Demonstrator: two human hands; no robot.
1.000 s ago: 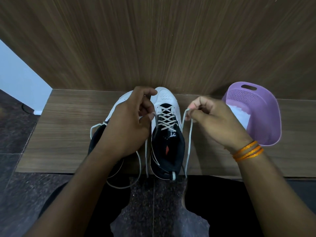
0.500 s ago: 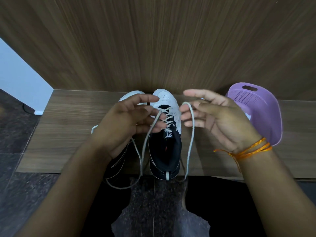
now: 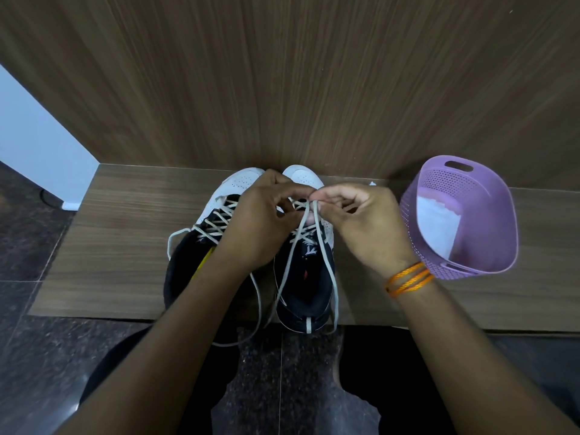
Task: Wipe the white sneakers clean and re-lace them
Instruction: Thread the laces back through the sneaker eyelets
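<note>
We pinch the two lace ends (image 3: 309, 229) of the right sneaker (image 3: 306, 277), directly beneath both hands: left hand (image 3: 257, 227) and right hand (image 3: 361, 227) each grasp one strand. The cord looks limp and light; grip near the crossing, where slack is least.

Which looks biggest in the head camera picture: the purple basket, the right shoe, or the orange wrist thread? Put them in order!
1. Purple basket and right shoe: they look about alike, and hands cover part of the shoe, so I won't rank them.
2. Orange wrist thread: clearly smallest.
</note>
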